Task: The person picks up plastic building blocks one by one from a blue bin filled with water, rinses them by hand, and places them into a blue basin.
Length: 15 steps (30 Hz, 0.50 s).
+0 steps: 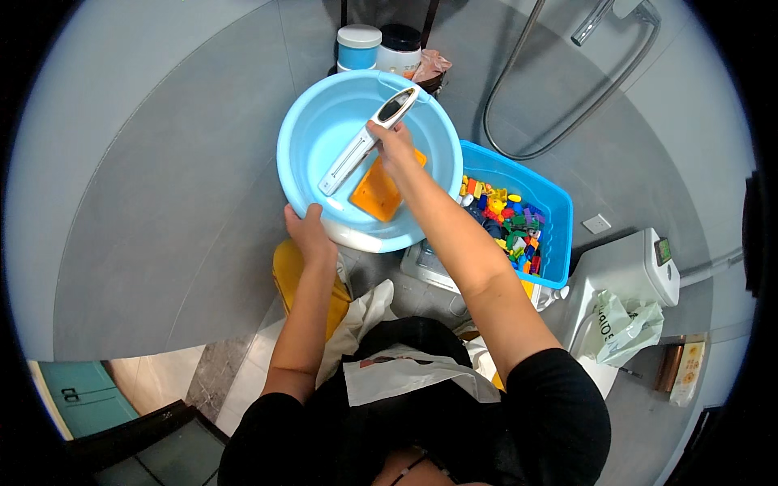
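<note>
A light-blue plastic basin is in front of me, tilted so its inside faces me. My left hand grips its near-left rim, the thumb over the edge. Across the basin's inside, my right hand holds a long white object with a dark oval inset at its upper end; I cannot tell exactly what it is. Under that hand, an orange rectangular plastic piece lies in the basin, partly hidden by my wrist.
At right, a blue plastic tub holds many coloured toy bricks. Beyond the basin stand a blue jar and a black-lidded jar. A shower hose loops overhead. A toilet with a plastic bag is at right.
</note>
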Each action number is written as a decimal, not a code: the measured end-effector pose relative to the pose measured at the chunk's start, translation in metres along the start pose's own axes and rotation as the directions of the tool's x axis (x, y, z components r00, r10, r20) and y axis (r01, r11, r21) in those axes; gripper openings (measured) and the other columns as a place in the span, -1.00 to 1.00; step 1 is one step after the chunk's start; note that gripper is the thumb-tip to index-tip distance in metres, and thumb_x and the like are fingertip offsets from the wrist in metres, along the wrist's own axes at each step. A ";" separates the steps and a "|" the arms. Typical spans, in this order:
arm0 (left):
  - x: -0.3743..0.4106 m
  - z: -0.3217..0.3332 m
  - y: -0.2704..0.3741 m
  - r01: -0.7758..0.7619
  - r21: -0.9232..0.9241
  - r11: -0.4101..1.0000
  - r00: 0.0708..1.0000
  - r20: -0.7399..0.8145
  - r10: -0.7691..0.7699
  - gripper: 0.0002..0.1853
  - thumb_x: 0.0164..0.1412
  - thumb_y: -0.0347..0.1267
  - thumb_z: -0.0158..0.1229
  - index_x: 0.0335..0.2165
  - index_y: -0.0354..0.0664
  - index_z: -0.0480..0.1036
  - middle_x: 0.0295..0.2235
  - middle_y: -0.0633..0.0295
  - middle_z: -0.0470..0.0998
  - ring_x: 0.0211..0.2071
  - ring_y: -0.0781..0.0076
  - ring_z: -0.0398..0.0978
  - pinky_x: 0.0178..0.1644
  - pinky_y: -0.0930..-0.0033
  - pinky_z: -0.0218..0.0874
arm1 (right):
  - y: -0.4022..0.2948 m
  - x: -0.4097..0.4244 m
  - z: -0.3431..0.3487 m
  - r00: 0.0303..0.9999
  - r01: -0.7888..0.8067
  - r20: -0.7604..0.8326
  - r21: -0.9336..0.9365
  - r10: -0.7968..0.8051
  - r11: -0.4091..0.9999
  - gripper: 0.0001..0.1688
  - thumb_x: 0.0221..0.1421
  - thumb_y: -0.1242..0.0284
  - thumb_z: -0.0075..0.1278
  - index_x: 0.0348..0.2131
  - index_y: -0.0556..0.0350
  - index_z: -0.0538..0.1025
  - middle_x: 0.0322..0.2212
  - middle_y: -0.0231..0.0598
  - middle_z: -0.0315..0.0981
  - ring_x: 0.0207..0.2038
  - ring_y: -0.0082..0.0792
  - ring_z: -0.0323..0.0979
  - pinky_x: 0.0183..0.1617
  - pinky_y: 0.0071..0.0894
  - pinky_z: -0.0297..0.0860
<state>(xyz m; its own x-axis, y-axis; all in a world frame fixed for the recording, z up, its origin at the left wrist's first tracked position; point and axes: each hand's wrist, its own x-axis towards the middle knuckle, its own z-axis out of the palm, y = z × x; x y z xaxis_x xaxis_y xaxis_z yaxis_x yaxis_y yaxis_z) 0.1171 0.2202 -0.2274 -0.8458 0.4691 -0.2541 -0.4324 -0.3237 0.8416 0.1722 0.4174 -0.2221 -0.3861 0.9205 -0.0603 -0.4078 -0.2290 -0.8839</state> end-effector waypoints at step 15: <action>0.002 0.002 -0.006 0.004 -0.077 0.997 1.000 -0.003 -0.005 -0.59 -0.08 -0.64 -0.09 -0.15 -0.32 0.21 -0.20 0.13 0.33 -0.20 0.32 0.32 -0.05 0.30 0.15 | -0.092 -0.030 -0.082 0.983 -0.185 -0.108 -0.596 0.151 0.781 -0.27 -0.03 0.32 0.08 0.09 0.12 0.18 -0.10 -0.17 0.32 -0.12 -0.33 0.37 -0.06 -0.34 0.32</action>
<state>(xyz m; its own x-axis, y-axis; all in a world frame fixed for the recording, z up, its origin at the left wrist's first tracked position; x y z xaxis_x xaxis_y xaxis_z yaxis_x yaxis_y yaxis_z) 0.1181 0.2246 -0.2318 -0.8448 0.4678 -0.2598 -0.4590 -0.3839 0.8012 0.2894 0.4369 -0.1773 -0.3512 0.9043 -0.2426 0.2465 -0.1607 -0.9557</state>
